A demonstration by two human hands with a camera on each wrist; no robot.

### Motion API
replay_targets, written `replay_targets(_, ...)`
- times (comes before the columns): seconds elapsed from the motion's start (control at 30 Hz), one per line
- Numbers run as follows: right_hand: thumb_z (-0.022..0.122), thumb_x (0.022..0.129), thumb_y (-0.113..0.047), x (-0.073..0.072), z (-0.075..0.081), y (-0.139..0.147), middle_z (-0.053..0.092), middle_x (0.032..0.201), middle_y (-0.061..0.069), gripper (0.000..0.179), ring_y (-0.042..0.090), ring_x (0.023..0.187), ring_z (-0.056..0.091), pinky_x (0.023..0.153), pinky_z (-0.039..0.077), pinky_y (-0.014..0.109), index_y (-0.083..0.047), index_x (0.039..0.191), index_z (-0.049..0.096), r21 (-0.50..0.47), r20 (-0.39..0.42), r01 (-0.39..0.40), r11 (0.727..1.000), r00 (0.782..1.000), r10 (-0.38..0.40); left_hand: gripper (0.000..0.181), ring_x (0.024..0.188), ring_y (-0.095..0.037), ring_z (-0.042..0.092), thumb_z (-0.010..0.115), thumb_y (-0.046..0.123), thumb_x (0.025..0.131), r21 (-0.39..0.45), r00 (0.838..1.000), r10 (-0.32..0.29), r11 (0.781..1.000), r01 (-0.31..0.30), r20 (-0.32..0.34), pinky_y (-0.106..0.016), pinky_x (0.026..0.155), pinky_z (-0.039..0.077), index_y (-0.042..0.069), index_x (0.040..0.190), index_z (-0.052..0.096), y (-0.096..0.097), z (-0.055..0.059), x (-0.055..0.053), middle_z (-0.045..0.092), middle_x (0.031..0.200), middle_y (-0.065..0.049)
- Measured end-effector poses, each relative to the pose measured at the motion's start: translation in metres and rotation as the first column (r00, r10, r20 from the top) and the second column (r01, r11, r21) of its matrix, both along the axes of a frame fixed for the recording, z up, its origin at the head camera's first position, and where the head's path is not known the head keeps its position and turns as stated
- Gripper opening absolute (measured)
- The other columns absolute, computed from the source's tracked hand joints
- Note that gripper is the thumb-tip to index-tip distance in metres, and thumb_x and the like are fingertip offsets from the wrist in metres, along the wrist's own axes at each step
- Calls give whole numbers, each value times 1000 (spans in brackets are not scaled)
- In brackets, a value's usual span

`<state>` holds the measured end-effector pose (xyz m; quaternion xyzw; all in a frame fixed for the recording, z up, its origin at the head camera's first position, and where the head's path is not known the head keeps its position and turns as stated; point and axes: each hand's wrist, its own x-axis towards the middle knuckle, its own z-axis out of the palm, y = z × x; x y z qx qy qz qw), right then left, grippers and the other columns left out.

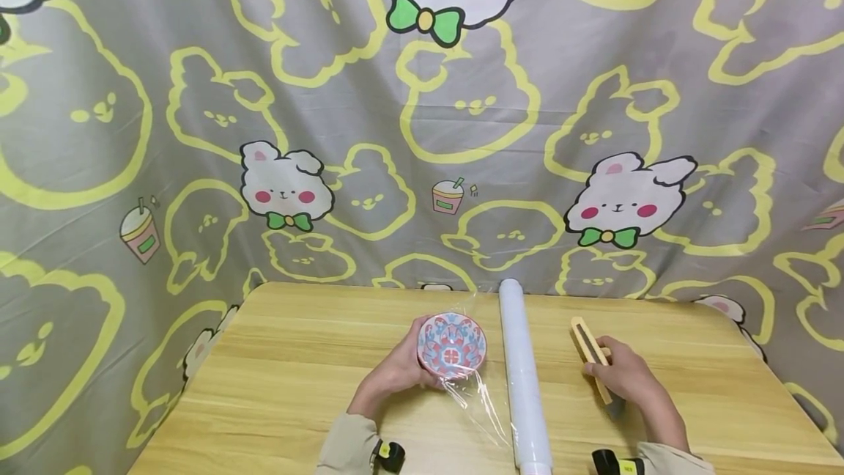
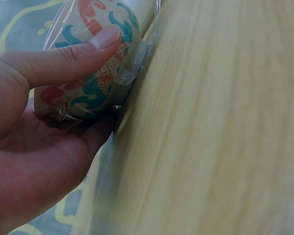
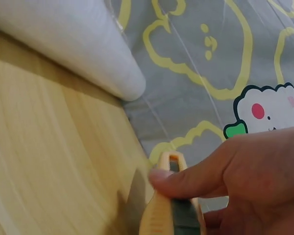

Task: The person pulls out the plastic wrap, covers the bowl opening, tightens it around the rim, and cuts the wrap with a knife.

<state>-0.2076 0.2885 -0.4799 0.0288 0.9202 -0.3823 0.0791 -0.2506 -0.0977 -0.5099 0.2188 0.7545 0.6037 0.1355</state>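
My left hand grips a small bowl patterned in red and blue, its inside facing up toward the head camera. Clear cling film covers the bowl and stretches from it toward the white roll of cling film. In the left wrist view the thumb presses the bowl's outer wall over the wrinkled film, with fingers underneath. Right of the roll, my right hand holds a yellow and dark grey utility knife. The right wrist view shows the thumb lying across the knife's body; no blade is visible.
The roll lies lengthwise on the wooden table, between the two hands, its far end near the back edge. A grey curtain with yellow cartoon outlines hangs behind the table and along its left side.
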Motion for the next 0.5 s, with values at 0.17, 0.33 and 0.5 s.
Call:
replay_targets(0.17,55,103,-8,2,7,-6,63,92,18,51,25,77,61,61,54,38,16,143,34,-130,-11,-10,991,1000,9,112,141,-44,38,79,-28,62,1,1000,-3,1000,3,3,-57,119,28,0,155,23,0,0,0,39,152,-25)
replay_targets(0.33,49,106,-2,4,12,-13,63,84,15,50,24,72,63,58,54,32,13,148,28,-284,-38,-22,959,999,11,112,139,-44,39,79,-28,62,4,1000,-1,1000,1,5,-56,117,32,0,155,23,1,1,1,40,152,-26)
replay_targets(0.5,43,107,0,4,15,-18,59,81,14,49,22,70,58,58,50,29,15,149,23,-329,-69,-67,942,997,47,112,139,-43,39,80,-28,62,-1,1000,0,1000,0,4,-56,117,31,0,155,23,1,1,1,40,152,-25)
